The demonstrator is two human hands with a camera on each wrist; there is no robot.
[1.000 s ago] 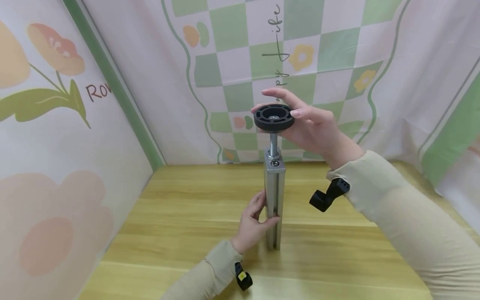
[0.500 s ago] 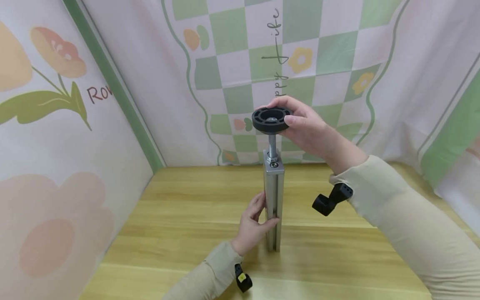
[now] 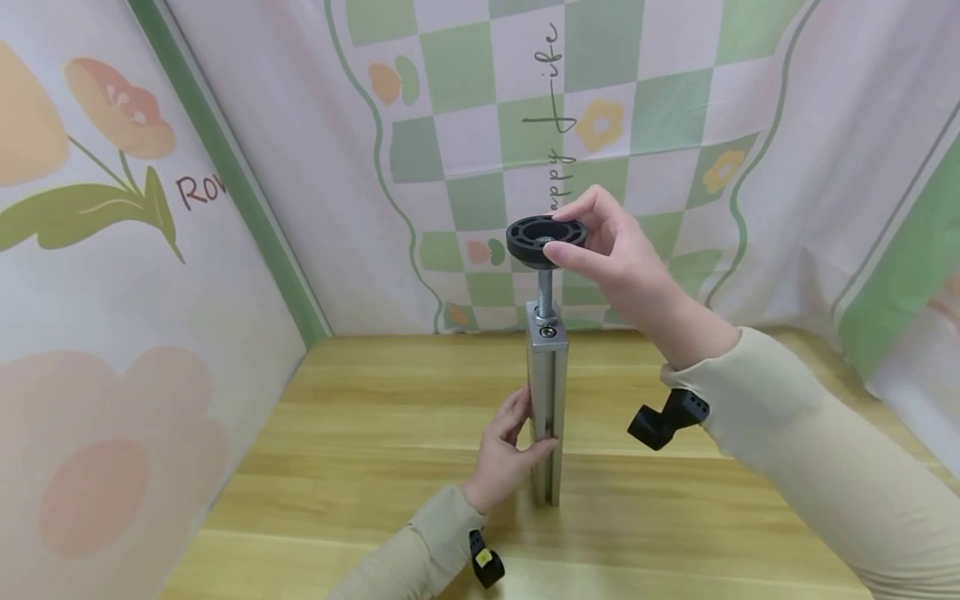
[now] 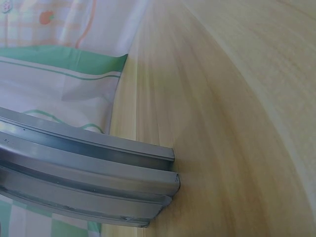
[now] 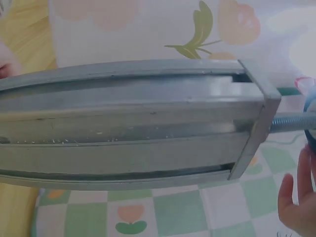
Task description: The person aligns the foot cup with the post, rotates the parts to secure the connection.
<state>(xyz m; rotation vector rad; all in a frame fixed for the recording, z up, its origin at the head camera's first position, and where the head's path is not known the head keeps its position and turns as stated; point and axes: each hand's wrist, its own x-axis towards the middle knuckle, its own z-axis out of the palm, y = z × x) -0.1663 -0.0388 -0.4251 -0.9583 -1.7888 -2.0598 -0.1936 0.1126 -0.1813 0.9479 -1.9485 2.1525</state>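
Note:
An aluminium extrusion (image 3: pixel 549 392) stands upright on the wooden table, its slotted sides filling much of the right wrist view. From its end plate (image 3: pixel 552 340) a threaded bolt (image 3: pixel 545 292) rises to a round black leveling foot (image 3: pixel 525 252), its ribbed hollow underside facing up. My right hand (image 3: pixel 630 262) holds the foot's rim, thumb across the near edge and fingers at the far edge. Lower down, my left hand (image 3: pixel 501 458) grips the extrusion, thumb on the near face and fingers behind the left side. The extrusion's lower end (image 4: pixel 163 182) meets the tabletop in the left wrist view.
The wooden tabletop (image 3: pixel 360 450) runs back to a hanging curtain (image 3: pixel 420 287) with green checks. A flower-printed cloth (image 3: pixel 97 300) borders the left side. Black camera mounts (image 3: pixel 660 421) hang from both wrists.
My right fingers have gone from spread to drawn in around the foot, and the thumb has slid left along its near rim. My left hand keeps its grip on the extrusion.

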